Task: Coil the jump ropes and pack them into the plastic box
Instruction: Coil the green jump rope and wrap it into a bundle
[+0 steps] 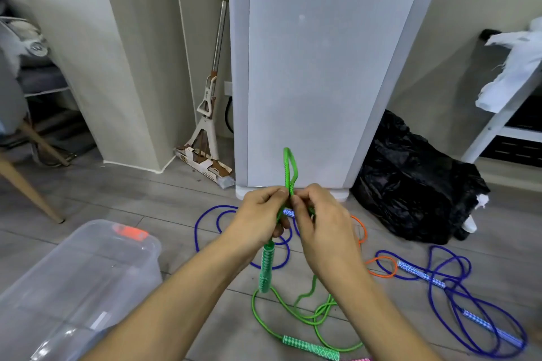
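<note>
Here, coiling step underway: left hand (pixel 262 215) & right hand (pixel 318 221) both pinch the green jump rope (pixel 289 170), loop rising above fingertips, handle hanging below. Plastic box (pixel 73 281) sits lower left of fingers. Next: probably more wraps w/ slack.

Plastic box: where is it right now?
In the head view the clear plastic box sits on the floor at lower left, beside the left forearm, left of the green jump rope.
</note>
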### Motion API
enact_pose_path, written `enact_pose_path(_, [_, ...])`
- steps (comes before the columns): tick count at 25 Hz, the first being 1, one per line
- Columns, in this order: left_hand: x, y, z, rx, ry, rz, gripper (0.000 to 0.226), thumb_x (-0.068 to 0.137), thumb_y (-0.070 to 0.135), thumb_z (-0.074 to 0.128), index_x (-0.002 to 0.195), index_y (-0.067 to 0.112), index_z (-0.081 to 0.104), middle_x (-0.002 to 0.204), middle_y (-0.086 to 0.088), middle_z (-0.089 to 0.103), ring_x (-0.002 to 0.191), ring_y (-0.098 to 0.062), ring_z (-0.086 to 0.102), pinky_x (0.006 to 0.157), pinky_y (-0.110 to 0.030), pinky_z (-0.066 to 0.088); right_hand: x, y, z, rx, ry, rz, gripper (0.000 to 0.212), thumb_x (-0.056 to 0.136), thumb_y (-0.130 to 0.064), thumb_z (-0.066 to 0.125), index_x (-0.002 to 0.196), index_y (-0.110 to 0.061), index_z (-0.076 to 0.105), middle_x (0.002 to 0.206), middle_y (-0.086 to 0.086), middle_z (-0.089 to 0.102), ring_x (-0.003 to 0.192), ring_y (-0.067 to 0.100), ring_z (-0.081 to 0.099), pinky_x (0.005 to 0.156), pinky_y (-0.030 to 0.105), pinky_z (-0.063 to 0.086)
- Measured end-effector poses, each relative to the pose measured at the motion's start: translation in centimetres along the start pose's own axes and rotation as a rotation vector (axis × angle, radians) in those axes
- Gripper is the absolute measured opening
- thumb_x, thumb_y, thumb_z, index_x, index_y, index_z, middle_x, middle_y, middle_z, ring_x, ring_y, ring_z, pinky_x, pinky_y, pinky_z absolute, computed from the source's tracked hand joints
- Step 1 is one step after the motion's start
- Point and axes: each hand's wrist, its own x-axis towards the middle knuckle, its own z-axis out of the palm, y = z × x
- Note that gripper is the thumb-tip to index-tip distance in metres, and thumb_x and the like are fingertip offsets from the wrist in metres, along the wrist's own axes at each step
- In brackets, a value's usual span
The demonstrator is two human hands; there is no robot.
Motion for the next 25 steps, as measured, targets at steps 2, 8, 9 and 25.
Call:
enact_pose_path(2, [0.2, -0.1, -0.4, -0.063, 0.018, -0.009, 0.031, 0.104, 0.015, 0.046, 0.083, 0.012, 0.069, 0.069, -0.006, 0.056, 0.052, -0.011, 0.047, 0.045, -0.021, 0.033, -0.1, -0.2, 0.3, -0.137, -0.107, -0.112, 0.014, 0.102, -0.022, 0.044, 0.108, -0.020, 0.057, 0.099, -0.003, 0.059, 0.090, 0.020, 0.057, 0.072, 0.038, 0.045])
enact_pose_path(8, [0.9, 0.6, -1.5, -0.184, 0.082, -0.033, 0.027, 0.105, 0.013, 0.041, 0.089, 0.008, 0.062, 0.080, -0.007, 0.068, 0.072, -0.021, 0.061, 0.065, -0.030, 0.052, 0.1, 0.3, -0.4, -0.160, -0.228, -0.046, 0.021, 0.102, -0.042, 0.046, 0.093, -0.026, 0.055, 0.071, -0.004, 0.063, 0.071, 0.023, 0.059, 0.063, 0.043, 0.046])
enact_pose_path(9, [1.3, 0.9, -1.9, -0.307, 0.118, -0.057, 0.025, 0.106, 0.012, 0.038, 0.090, 0.006, 0.058, 0.080, -0.009, 0.070, 0.075, -0.025, 0.067, 0.073, -0.036, 0.057, 0.3, 0.9, -0.6, -0.112, -0.334, -0.024, 0.025, 0.102, -0.043, 0.045, 0.088, -0.025, 0.057, 0.061, -0.007, 0.058, 0.061, 0.018, 0.054, 0.058, 0.040, 0.043])
enact_pose_path(25, [5.2, 1.7, -9.9, -0.543, 0.524, 0.150, 0.027, 0.104, 0.007, 0.031, 0.082, 0.014, 0.046, 0.050, 0.006, 0.038, 0.034, -0.004, 0.024, 0.036, -0.013, 0.020, 1.5, 9.5, -6.9, -0.110, -0.958, 0.301, 0.026, 0.086, -0.043, 0.073, 0.096, -0.020, 0.071, 0.066, -0.002, 0.061, 0.061, 0.012, 0.055, 0.060, 0.027, 0.044])
